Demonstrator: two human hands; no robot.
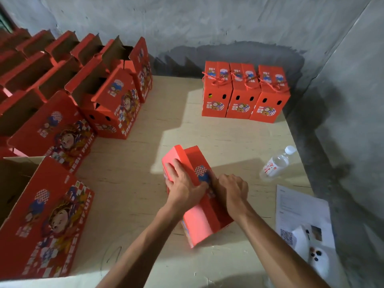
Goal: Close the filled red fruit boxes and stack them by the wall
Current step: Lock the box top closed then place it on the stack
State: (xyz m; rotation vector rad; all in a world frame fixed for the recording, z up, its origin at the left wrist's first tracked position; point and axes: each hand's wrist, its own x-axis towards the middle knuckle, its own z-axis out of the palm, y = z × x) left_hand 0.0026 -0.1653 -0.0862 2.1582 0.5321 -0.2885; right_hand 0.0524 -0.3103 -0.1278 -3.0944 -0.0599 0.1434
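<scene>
- Left hand (182, 183) lies over the top of the red printed cardboard fruit box (199, 206) at near centre: fingers spread and bent over the left roof flap, thumb hooked onto the upright centre ridge. It grips the flap.
- Right hand (231, 190) sits on the right side of the same ridge, fingers curled tight against the card; fingertips hidden, so I cannot tell what they pinch.
- Both forearms come in bare from the near edge, converging on the box.
- The box stands on the pale wooden tabletop (135, 183), turned at an angle; matte smooth card, gable-shaped top, chequered print patch beside the right hand.
- Far, by the rough grey plaster wall (207, 21): three closed red boxes (243, 94) in a row, sides touching, each tied on top with red cord, oval holes in their fronts.
- Left side: rows of open red boxes (62, 84), flaps upright, brown raw card inside, cartoon print on the fronts.
- Right of the held box, apart from it: a clear plastic water bottle (277, 163) lying on its side, white cap.
- Near right: white printed paper sheets (301, 206), and a small white object on them, too blurred to identify.
</scene>
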